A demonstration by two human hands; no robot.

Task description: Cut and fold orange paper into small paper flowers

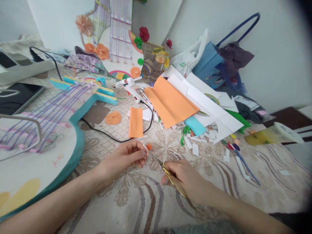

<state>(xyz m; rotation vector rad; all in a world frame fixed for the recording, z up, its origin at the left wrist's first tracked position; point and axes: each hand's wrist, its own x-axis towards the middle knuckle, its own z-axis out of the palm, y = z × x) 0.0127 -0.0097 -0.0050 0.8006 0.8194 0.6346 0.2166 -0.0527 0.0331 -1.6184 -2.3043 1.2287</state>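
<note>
My right hand (182,178) is closed round the gold handles of a pair of scissors (168,170). Their slim blades point up and left, reaching the fingertips of my left hand (130,154). Those fingers pinch a small piece of orange paper (149,147), mostly hidden behind them and the blade tips. Whether the blades touch the paper, I cannot tell. Just beyond my left hand lies a folded orange paper strip (136,123). To its left is a round orange paper cutout (113,118) with small marks on it.
A teal-edged cardboard guitar with purple strings (79,139) fills the left. A white glue gun (130,89) lies behind, its black cord (104,136) looping forward. Orange sheets (173,100), white sheets (207,104) and paper scraps (195,149) cover the back right. A glass jar (158,66) stands behind.
</note>
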